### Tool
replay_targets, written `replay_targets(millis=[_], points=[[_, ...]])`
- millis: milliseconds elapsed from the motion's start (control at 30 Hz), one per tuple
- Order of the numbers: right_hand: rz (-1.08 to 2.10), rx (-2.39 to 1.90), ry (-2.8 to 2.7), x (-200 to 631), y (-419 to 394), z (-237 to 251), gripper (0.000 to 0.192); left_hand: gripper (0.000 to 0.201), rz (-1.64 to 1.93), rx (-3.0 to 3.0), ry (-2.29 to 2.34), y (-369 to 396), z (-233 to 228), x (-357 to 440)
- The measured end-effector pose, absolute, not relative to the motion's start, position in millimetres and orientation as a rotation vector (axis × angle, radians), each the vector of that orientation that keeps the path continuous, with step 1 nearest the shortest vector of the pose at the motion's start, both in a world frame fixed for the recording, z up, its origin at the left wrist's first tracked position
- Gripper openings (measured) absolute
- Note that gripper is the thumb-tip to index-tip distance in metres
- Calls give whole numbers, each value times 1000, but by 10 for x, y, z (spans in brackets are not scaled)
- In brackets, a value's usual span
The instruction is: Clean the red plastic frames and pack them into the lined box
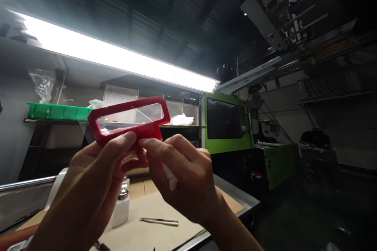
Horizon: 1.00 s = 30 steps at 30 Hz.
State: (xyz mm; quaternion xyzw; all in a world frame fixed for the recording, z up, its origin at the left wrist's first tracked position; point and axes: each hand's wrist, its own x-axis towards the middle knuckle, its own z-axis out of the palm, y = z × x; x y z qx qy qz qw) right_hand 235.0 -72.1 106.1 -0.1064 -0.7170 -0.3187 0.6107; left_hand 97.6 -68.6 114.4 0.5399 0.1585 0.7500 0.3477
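Observation:
A red plastic frame with a long see-through opening is raised in front of the shelf, tilted up to the right. My left hand is closed on its lower side, thumb pressed on the front face. My right hand has its index fingertip against the red part below the opening. Its other fingers are curled, and a crumpled white wad, perhaps tissue or cloth, pokes out of the palm. Below my hands, a craft knife lies on the bench, and a white bottle with a metal top stands behind my left forearm.
Brown cardboard covers the metal-edged bench. A green tray and a white crumpled bag rest on the shelf. A bright tube lamp hangs above. At right stands a green machine with an overhead arm.

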Motion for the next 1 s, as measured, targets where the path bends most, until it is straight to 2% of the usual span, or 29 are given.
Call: replay_targets(millis=[200,333,467,667,900,1000], points=[[-178,-166,-1424,2443,-804,1330,8,9,2060,1465,449,-847,1330,881],[257,-113,-1488,2482,-737,1527,22,7,2039,1520,484,-907,1365,871],[588,-30,-1620,2476,-725,1679,28,11,1977,1596,468,-931,1402,898],[742,4,-1774,2495,-737,1750,33,15,1906,1678,435,-962,1406,881],[849,51,-1778,2476,-718,1779,16,16,1903,1688,493,-969,1387,859],[901,49,-1839,2475,-707,1808,25,16,1886,1678,476,-961,1405,860]])
